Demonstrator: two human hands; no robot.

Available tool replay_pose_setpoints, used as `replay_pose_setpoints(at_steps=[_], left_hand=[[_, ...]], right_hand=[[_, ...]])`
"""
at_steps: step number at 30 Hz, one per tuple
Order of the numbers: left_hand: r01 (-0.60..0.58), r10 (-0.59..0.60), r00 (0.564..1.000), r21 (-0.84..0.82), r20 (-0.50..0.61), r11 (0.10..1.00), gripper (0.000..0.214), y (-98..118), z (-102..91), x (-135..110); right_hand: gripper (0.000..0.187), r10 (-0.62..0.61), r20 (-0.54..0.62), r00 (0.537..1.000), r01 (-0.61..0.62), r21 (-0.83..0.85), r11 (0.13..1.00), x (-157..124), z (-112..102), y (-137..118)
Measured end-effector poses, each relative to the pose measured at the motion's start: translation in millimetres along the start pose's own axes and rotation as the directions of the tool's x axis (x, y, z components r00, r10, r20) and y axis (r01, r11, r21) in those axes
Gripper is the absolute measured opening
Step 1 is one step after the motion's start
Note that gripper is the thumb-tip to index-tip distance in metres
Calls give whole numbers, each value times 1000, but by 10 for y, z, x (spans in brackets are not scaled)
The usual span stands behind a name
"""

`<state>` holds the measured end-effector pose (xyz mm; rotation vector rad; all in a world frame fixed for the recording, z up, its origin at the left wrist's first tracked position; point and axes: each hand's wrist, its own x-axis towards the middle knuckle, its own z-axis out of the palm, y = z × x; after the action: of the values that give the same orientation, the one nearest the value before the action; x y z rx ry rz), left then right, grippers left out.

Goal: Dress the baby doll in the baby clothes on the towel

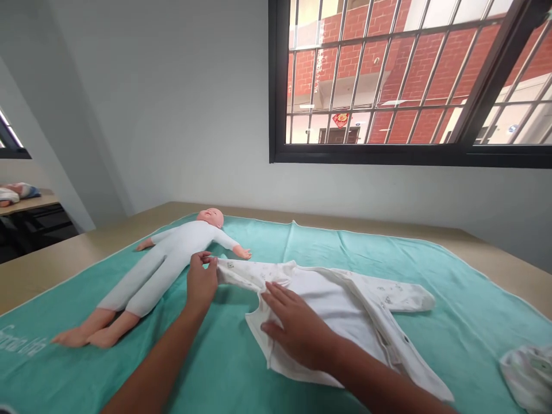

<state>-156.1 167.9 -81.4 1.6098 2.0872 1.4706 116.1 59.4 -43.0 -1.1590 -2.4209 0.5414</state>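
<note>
A small white baby shirt point(323, 299) with a faint print lies spread open on the green towel point(215, 368). My left hand point(202, 282) pinches the cuff of the shirt's left-hand sleeve and pulls it out straight. On the shirt near that sleeve's shoulder, my right hand point(297, 325) rests flat with its fingers stretched out. The other sleeve point(405, 295) extends to the right. Just beyond my left hand, a baby doll point(181, 247) with a white cloth body lies on its back, head toward the wall.
The towel covers most of a wooden table point(142, 224) against a grey wall. A bundled white printed cloth point(528, 374) sits at the lower right. Above is a barred window point(379, 152). Another table point(30, 202) with a wrapped bundle stands at the far left.
</note>
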Motion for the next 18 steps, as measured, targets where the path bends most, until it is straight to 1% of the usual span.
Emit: replay_pose_setpoints(at_steps=[2, 5, 8, 10, 11, 12, 13, 15, 16, 17, 18], left_hand=[[-2, 2, 1000, 47, -6, 999, 30, -59, 22, 12], [-48, 42, 998, 145, 50, 988, 26, -53, 45, -22], [-171, 150, 982, 219, 111, 961, 32, 70, 60, -120], [-275, 242, 956, 229, 164, 934, 34, 166, 87, -199], [-343, 296, 930, 226, 217, 912, 34, 201, 110, -239], [-414, 346, 892, 220, 290, 883, 34, 222, 137, -277], [-480, 381, 844, 215, 378, 850, 35, 229, 168, -315], [-578, 393, 739, 214, 547, 788, 39, 203, 227, -383], [-600, 374, 702, 221, 606, 768, 42, 178, 250, -411], [-605, 349, 685, 233, 639, 761, 45, 154, 266, -433], [-605, 331, 678, 243, 656, 758, 47, 135, 275, -448]], right_hand=[[61, -34, 49, 998, 35, -21, 999, 22, 145, -73], [61, -39, 74, 997, 42, -41, 998, 2, 267, -43], [63, -41, 65, 997, 45, -49, 998, -16, 292, 4], [63, -46, 45, 998, 48, -51, 998, -21, 291, 14], [64, -49, 33, 998, 51, -49, 997, -22, 291, 15], [64, -52, 24, 998, 53, -45, 998, -24, 293, 15], [64, -54, 17, 998, 54, -39, 998, -26, 297, 16], [63, -55, 4, 998, 56, -28, 998, -33, 312, 19], [61, -56, -6, 998, 56, -22, 998, -37, 321, 22], [60, -57, -19, 998, 56, -15, 998, -40, 332, 25], [59, -58, -37, 998, 58, -2, 998, -42, 343, 29]])
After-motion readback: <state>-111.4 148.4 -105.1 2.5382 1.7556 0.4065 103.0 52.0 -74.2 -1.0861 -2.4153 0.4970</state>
